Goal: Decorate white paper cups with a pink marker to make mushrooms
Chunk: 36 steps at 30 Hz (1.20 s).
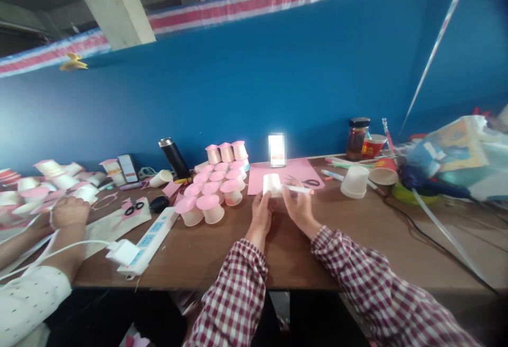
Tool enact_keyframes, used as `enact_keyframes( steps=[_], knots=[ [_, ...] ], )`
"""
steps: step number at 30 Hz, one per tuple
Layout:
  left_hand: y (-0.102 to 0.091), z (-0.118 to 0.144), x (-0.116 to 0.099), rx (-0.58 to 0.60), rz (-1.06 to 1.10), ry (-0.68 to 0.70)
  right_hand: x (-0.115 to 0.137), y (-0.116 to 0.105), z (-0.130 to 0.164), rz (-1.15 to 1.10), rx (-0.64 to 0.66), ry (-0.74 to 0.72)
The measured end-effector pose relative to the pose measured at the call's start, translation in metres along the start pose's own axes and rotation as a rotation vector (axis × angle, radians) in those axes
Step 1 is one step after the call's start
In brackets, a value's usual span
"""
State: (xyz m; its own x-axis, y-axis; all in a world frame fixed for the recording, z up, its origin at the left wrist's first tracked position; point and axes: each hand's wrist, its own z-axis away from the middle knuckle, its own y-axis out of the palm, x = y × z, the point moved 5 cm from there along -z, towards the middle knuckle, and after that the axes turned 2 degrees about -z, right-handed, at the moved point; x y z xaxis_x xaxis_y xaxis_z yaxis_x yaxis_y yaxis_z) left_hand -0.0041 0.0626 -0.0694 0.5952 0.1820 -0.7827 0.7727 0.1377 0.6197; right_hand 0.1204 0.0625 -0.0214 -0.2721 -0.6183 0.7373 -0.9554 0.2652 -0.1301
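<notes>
Left hand (262, 210) has a small white paper cup (272, 184), fingers curled round its lower edge, just past centre toward twelve o'clock. The cup looks upside down, wide rim toward the palm and narrow base up, long axis close to upright, though the glare makes that hard to swear to. Right hand (298, 204) sits just at the cup's three o'clock, fingers pinched shut on a white pen (298, 189). The pen lies nearly level, its pink tip pointing out to three o'clock, its other end at the cup's side.

Beyond the cup lies a pink paper sheet (296, 170) with scissors (311, 182) on it. At ten o'clock stands a cluster of pink-topped cups (210, 199), and a black flask (174, 157) leans behind them. At two o'clock, an upturned white cup (355, 181) and a dark jar (357, 138).

It all rests on a brown wooden table (337, 241), a white power strip (153, 238) at eight o'clock. At nine o'clock, another person's hand (68, 212) rests among more cups. Behind runs a blue wall (278, 77), topped by a red and white striped band (254, 3) and a concrete beam (115, 3).
</notes>
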Motion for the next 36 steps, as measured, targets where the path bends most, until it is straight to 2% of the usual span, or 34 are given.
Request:
enact_keyframes(
  steps=[27,36],
  knots=[
    [0.0019,0.0012,-0.0018,0.045,0.009,-0.011,-0.0011,0.0004,0.0003,0.020,-0.006,0.022],
    [0.0002,0.0000,0.0003,0.016,0.017,-0.017,0.0006,0.0007,0.0009,0.001,0.012,0.032]
  ],
)
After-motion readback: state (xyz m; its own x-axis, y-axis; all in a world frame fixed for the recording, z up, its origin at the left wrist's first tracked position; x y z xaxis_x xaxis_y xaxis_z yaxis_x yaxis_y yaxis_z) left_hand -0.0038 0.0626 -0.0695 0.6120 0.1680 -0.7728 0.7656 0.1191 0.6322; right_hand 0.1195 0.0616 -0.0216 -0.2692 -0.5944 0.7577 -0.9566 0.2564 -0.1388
